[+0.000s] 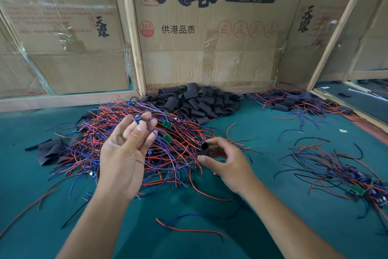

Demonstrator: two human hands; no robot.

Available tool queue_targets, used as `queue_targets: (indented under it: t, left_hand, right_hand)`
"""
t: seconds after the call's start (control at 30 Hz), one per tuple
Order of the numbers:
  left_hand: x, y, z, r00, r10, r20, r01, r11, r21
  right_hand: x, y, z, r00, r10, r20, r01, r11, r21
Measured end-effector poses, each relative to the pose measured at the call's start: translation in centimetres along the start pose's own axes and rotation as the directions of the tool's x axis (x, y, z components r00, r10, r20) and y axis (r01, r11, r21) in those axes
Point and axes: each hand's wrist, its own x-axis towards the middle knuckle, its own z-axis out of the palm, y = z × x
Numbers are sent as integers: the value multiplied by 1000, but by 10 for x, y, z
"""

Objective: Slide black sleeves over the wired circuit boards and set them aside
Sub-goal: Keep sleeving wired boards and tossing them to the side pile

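My left hand (123, 153) is raised palm-up over the big tangle of red and blue wired boards (117, 143); its fingertips pinch a small wired circuit board (139, 119) with wires trailing down. My right hand (226, 162) pinches a short black sleeve (205, 147) between thumb and fingers, its open end facing the left hand. The two hands are about a hand's width apart. A heap of loose black sleeves (197, 101) lies at the back centre. Sleeved boards with wires (294, 101) are piled at the back right.
A green mat (262, 195) covers the table. Another tangle of wired boards (344, 176) lies to the right. Flat black sleeves (50, 151) sit at the left. Taped cardboard panels (210, 27) in wooden frames wall the back. Loose wires (189, 227) lie near me.
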Motion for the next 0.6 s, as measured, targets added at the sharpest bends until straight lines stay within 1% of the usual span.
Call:
queue_targets:
  t: [0.07, 0.1, 0.17, 0.23, 0.3, 0.37, 0.47, 0.53, 0.6]
  left_hand:
    - [3, 1, -4, 999, -24, -24, 23, 999, -42]
    - [4, 1, -5, 999, -34, -24, 33, 998, -50]
    - [4, -1, -5, 999, -52, -4, 52, 997, -65]
    - [4, -2, -5, 997, -73, 13, 74, 992, -106]
    - [4, -3, -5, 992, -121, 25, 123, 973, -197]
    - [3, -4, -3, 983, -177, 42, 182, 938, -296]
    - [1, -8, 2, 975, -221, 29, 217, 908, -359]
    - [0, -10, 4, 970, -241, 32, 234, 887, -398]
    - [-1, -10, 5, 964, -257, 67, 261, 870, -419]
  right_hand:
    - [-3, -2, 6, 998, 14, 65, -15, 1000, 17]
    - [-5, -3, 10, 994, 21, 104, -27, 998, 57]
    - [-8, -6, 17, 982, 24, 190, -51, 990, 135]
    - [-11, -9, 21, 970, 22, 240, -63, 984, 167]
    - [-12, -10, 23, 969, 44, 244, -94, 975, 199]
    - [-12, -9, 25, 968, 104, 227, -158, 960, 230]
    - [-14, -8, 30, 960, 139, 244, -206, 940, 273]
    - [-16, -11, 34, 949, 135, 285, -216, 936, 277]
    - [-20, -15, 38, 928, 116, 354, -228, 929, 293]
